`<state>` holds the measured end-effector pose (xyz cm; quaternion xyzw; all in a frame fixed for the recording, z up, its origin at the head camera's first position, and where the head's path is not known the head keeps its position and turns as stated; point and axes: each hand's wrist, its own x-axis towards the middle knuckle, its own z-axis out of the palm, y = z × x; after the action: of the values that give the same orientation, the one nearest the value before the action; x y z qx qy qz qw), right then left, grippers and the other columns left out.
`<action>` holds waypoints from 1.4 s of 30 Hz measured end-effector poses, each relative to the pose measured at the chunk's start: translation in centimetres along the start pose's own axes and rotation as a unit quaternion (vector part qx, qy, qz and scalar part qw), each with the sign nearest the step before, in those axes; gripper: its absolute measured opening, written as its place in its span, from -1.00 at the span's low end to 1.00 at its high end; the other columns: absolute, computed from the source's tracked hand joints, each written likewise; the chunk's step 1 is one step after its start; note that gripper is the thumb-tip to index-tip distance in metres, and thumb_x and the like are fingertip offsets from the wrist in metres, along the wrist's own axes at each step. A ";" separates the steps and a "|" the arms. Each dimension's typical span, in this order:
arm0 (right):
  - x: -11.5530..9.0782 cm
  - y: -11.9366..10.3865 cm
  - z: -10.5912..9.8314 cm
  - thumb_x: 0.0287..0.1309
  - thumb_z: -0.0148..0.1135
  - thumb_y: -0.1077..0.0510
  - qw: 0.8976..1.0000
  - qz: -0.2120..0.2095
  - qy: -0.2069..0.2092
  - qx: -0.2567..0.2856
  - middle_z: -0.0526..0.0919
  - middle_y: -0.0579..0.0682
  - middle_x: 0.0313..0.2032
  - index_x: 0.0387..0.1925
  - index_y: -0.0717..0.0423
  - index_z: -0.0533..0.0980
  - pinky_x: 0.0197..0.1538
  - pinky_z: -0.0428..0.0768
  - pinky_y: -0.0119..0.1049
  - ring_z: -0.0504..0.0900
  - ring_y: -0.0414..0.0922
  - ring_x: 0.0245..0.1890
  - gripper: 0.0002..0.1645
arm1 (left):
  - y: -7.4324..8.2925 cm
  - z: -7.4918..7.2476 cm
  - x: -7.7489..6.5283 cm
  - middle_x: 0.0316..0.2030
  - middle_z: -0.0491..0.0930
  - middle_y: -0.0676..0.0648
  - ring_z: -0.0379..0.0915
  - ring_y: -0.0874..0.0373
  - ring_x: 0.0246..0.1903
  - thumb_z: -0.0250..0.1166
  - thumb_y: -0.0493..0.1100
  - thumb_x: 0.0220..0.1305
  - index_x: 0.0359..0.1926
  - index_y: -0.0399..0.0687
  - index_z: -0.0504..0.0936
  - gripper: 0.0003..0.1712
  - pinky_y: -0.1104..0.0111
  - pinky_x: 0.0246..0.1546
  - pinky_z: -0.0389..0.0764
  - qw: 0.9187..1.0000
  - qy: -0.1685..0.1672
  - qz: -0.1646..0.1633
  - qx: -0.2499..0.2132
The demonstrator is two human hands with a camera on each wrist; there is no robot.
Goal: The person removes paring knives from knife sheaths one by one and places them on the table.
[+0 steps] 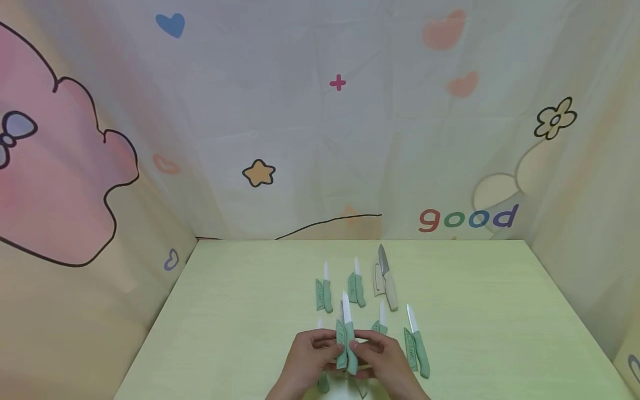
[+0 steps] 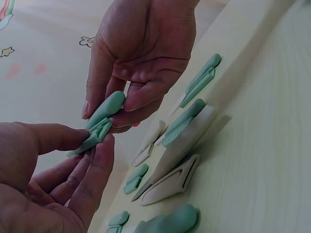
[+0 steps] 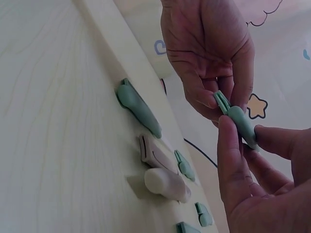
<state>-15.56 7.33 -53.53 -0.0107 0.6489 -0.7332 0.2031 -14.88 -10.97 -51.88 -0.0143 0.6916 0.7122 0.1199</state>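
Observation:
Above the table, my left hand (image 1: 309,355) pinches a green slotted knife sheath (image 1: 341,345) between thumb and fingers. My right hand (image 1: 384,358) grips the green handle of a small paring knife (image 1: 350,355) right beside it. The knife's pale blade points up and away, alongside the sheath and outside it. In the left wrist view the sheath (image 2: 92,138) and the rounded handle end (image 2: 109,108) lie side by side. Beneath the hands, a cream knife (image 2: 182,143) and its cream sheath (image 2: 170,183) rest on the table, mostly hidden in the head view.
More green knives with sheaths beside them lie around: two at the back (image 1: 327,297) (image 1: 360,291), one at right (image 1: 421,355), others partly behind the hands (image 1: 383,316). A cream-handled knife (image 1: 391,291) lies at the back. A printed curtain (image 1: 300,111) borders the table (image 1: 500,322).

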 end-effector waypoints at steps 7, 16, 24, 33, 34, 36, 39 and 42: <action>1.0 0.0 1.4 0.26 0.24 0.14 1.000 -0.004 -0.009 -0.014 0.71 0.11 -0.26 0.20 0.39 0.39 -0.31 0.75 -0.09 0.67 0.06 -0.30 -0.43 | -2.0 -1.7 0.5 -0.34 0.66 -0.13 0.61 0.02 -0.35 0.32 -0.29 0.19 -0.05 -0.27 0.66 -0.71 0.09 -0.36 0.74 1.000 0.011 -0.007 -0.004; 1.7 -0.2 3.3 0.09 0.29 0.29 0.999 -0.016 -0.024 -0.041 0.65 0.11 -0.30 0.20 0.36 0.41 -0.29 0.75 -0.10 0.64 -0.03 -0.34 -0.39 | -2.0 -3.5 0.2 -0.33 0.68 -0.13 0.61 0.01 -0.34 0.30 -0.25 0.23 0.01 -0.24 0.62 -0.68 0.22 -0.42 0.75 0.999 0.034 -0.010 0.016; 3.2 -0.4 5.6 0.05 0.30 0.35 0.995 -0.026 -0.013 -0.092 0.63 0.12 -0.29 0.19 0.28 0.46 -0.30 0.75 -0.13 0.63 -0.07 -0.38 -0.40 | -2.1 -5.3 0.4 -0.33 0.70 -0.15 0.62 -0.01 -0.37 0.28 -0.25 0.26 0.08 -0.26 0.58 -0.63 0.17 -0.42 0.75 0.997 0.069 -0.011 0.045; 5.4 -1.1 6.9 0.08 0.35 0.28 0.991 -0.047 0.003 -0.122 0.66 0.10 -0.34 0.15 0.32 0.48 -0.34 0.74 -0.22 0.65 -0.06 -0.45 -0.44 | -2.0 -7.0 1.6 -0.33 0.72 -0.17 0.62 0.03 -0.35 0.35 -0.27 0.20 0.04 -0.34 0.59 -0.61 0.22 -0.40 0.75 0.991 0.126 -0.006 0.047; 5.6 -1.2 7.0 0.08 0.34 0.28 0.991 -0.050 0.005 -0.121 0.66 0.10 -0.34 0.14 0.34 0.48 -0.33 0.74 -0.22 0.65 -0.06 -0.45 -0.45 | -2.0 -7.1 1.8 -0.33 0.72 -0.18 0.63 0.02 -0.35 0.35 -0.28 0.20 0.04 -0.36 0.58 -0.61 0.22 -0.40 0.75 0.990 0.132 -0.004 0.047; 6.1 -1.3 7.4 0.08 0.34 0.29 0.991 -0.055 0.010 -0.124 0.66 0.10 -0.34 0.12 0.36 0.49 -0.34 0.74 -0.24 0.65 -0.06 -0.47 -0.46 | -2.0 -7.4 2.1 -0.33 0.71 -0.19 0.63 0.02 -0.36 0.34 -0.30 0.19 0.04 -0.40 0.57 -0.60 0.23 -0.39 0.75 0.989 0.141 -0.001 0.051; 6.8 -1.3 7.8 0.06 0.35 0.29 0.988 -0.061 0.020 -0.143 0.67 0.08 -0.36 0.09 0.36 0.51 -0.37 0.74 -0.27 0.65 -0.08 -0.50 -0.48 | -1.9 -7.7 2.6 -0.34 0.70 -0.21 0.63 0.02 -0.38 0.31 -0.34 0.19 0.05 -0.42 0.56 -0.61 0.24 -0.38 0.75 0.987 0.148 0.001 0.065; 7.4 -1.3 8.2 0.04 0.37 0.25 0.982 -0.064 0.036 -0.176 0.68 0.03 -0.39 0.07 0.31 0.54 -0.41 0.71 -0.31 0.64 -0.14 -0.52 -0.50 | -1.8 -8.0 3.0 -0.36 0.68 -0.20 0.63 0.02 -0.43 0.27 -0.36 0.19 0.04 -0.41 0.58 -0.62 0.27 -0.39 0.75 0.985 0.147 -0.002 0.090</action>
<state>-20.43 -2.64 -52.88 -0.0618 0.7729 -0.6186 0.1270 -18.66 -18.44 -54.58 -0.1090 0.7627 0.6372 0.0189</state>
